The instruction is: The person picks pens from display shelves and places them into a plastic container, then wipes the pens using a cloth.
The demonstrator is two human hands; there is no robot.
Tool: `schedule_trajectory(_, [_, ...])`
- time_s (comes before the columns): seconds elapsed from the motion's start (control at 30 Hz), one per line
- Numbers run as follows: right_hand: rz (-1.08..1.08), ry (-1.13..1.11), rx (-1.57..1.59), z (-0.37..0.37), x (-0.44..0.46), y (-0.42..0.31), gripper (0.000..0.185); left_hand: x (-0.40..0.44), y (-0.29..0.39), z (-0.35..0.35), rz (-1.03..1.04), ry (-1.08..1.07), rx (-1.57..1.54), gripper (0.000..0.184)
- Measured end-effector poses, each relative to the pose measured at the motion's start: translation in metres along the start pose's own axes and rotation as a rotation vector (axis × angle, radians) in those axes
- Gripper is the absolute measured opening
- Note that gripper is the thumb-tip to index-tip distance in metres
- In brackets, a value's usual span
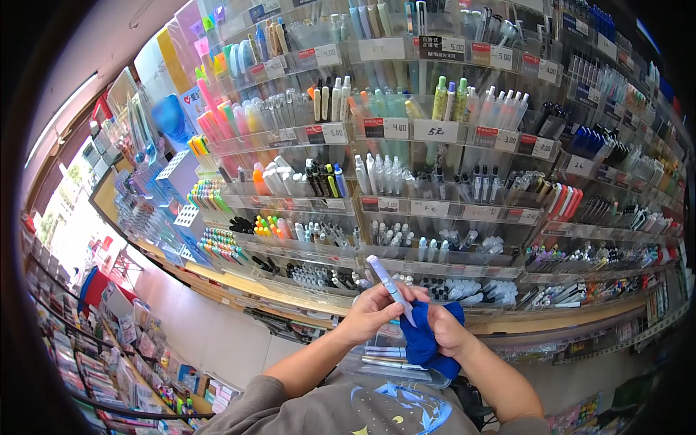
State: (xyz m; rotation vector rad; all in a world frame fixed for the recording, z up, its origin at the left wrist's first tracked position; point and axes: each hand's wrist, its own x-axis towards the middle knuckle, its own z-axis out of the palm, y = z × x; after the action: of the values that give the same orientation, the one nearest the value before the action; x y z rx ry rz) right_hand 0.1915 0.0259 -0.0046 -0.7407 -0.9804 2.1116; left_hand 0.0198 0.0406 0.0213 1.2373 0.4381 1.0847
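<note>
My left hand (372,313) is closed round a pale lilac pen (390,284), held tilted with its upper end pointing up and left. Bunched in my right hand (447,331) is a blue cloth (424,341), which touches the pen's lower end. Below both hands, close to my body, sits a clear plastic tray (355,365) with several pens (391,360) lying in it. Part of the tray is hidden by the cloth and my hands.
In front rises a wide display rack of clear shelves (290,206) filled with pens and markers, with price tags (435,130) along the edges. A wooden ledge (500,319) runs beneath it. At lower left stands another shelf of goods (138,362), beside the tiled floor (217,341).
</note>
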Motion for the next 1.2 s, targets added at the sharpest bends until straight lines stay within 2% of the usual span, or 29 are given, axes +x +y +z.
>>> schedule_trajectory(0.1, [-0.034, -0.044, -0.132, -0.005, 0.004, 0.007, 0.022, 0.000, 0.000, -0.003, 0.016, 0.082, -0.055, 0.024])
schedule_trajectory(0.23, [-0.087, 0.063, -0.031, 0.007, 0.003, -0.002, 0.021, -0.002, 0.009, -0.013, 0.055, 0.214, -0.035, 0.017])
schedule_trajectory(0.3, [-0.199, 0.230, 0.072, 0.006, 0.007, 0.002, 0.026, -0.008, 0.009, -0.015, 0.004, 0.226, 0.042, 0.016])
schedule_trajectory(0.47, [-0.284, 0.179, 0.164, -0.004, 0.008, 0.005, 0.035, -0.021, -0.002, -0.004, -0.114, 0.204, 0.108, 0.008])
schedule_trajectory(0.6, [-0.407, 0.238, 0.065, 0.003, 0.009, 0.002, 0.035, -0.028, -0.011, 0.008, -0.257, 0.224, 0.112, 0.010])
schedule_trajectory(0.77, [-0.619, 0.307, -0.111, 0.020, 0.008, -0.004, 0.042, -0.033, -0.025, 0.016, -0.242, 0.179, 0.028, 0.016])
schedule_trajectory(0.87, [-0.639, 0.364, -0.331, 0.017, 0.008, -0.001, 0.038, -0.033, -0.023, 0.021, -0.234, 0.191, 0.097, 0.017])
schedule_trajectory(0.9, [-0.646, 0.384, -0.329, 0.021, 0.006, -0.005, 0.030, -0.033, -0.025, 0.021, -0.220, 0.196, 0.143, 0.017])
schedule_trajectory(1.0, [-0.640, 0.432, -0.296, 0.019, 0.004, -0.003, 0.021, -0.034, -0.036, 0.015, -0.140, 0.165, 0.308, 0.015])
schedule_trajectory(1.03, [-0.681, 0.482, -0.320, 0.020, 0.005, -0.004, 0.012, -0.035, -0.038, 0.014, -0.107, 0.147, 0.367, 0.015])
schedule_trajectory(1.13, [-0.648, 0.506, -0.267, 0.012, 0.006, -0.002, 0.007, -0.034, -0.028, 0.019, -0.223, 0.164, 0.210, 0.014])
schedule_trajectory(1.2, [-0.630, 0.523, -0.246, 0.011, 0.006, -0.002, 0.005, -0.033, -0.033, 0.021, -0.122, 0.179, 0.356, 0.014])
